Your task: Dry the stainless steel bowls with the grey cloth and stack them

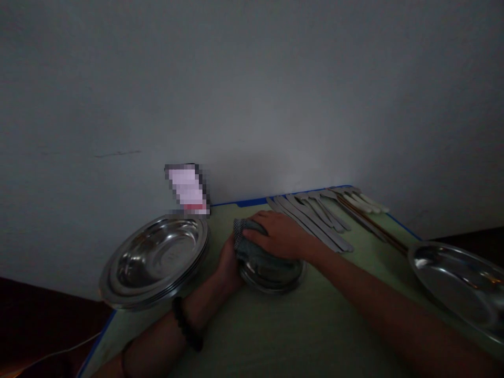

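A small shiny metal bowl (271, 273) is at the middle of the table, its rim low and towards me. My left hand (230, 265) grips its left side, with the fingers partly hidden behind it. Over the bowl, my right hand (277, 233) presses a dark grey patterned cloth (254, 252) against the metal, its fingers curled over the fabric. Whether more than one bowl is stacked there, I cannot tell.
To the left stands a stack of wide metal plates (169, 257). A phone with a blurred screen (188, 189) leans on the wall behind. Table knives (311, 226), forks and spoons (323, 210), chopsticks (370, 226) and white-handled cutlery (366, 202) lie back right. An oval metal dish (460, 283) is at right.
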`<state>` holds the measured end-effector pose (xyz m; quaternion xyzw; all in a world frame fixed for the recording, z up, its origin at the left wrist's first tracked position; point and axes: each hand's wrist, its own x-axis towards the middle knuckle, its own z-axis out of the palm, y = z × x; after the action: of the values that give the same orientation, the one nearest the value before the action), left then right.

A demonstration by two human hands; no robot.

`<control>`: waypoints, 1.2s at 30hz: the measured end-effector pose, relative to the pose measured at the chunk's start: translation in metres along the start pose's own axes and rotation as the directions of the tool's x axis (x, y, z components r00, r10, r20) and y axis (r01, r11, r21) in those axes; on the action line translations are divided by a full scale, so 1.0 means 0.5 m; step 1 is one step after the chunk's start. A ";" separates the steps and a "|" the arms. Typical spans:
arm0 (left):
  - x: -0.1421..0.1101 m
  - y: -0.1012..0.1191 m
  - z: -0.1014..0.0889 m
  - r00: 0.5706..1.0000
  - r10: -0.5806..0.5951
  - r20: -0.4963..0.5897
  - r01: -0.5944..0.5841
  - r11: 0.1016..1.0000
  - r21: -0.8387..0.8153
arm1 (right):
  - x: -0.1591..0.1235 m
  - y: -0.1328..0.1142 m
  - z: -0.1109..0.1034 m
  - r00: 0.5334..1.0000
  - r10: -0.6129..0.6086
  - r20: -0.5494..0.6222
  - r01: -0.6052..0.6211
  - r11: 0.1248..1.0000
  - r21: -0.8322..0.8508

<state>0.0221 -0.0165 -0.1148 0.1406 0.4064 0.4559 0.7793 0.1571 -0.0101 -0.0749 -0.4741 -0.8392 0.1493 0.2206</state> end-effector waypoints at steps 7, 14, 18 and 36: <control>-0.003 0.000 0.015 0.999 -0.041 0.006 0.041 0.999 0.010 | -0.009 0.085 0.017 0.931 0.366 0.000 -0.295 0.749 0.593; -0.023 0.005 0.024 0.998 -0.007 -0.064 0.008 1.000 0.013 | -0.092 0.065 0.075 0.729 0.626 -0.277 -0.294 0.651 0.699; -0.027 0.000 0.025 0.996 0.008 -0.085 -0.008 1.000 0.001 | -0.131 0.022 0.099 0.770 0.497 -0.400 -0.219 0.795 0.566; -0.014 -0.024 0.002 0.978 0.159 -0.137 -0.179 0.973 -0.147 | -0.002 -0.097 0.057 0.984 0.098 -0.147 -0.146 0.920 -0.365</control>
<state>0.0285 -0.0288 -0.1178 0.0837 0.4029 0.5595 0.7194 0.1078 -0.0366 -0.0775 -0.5673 -0.8055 -0.0301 0.1688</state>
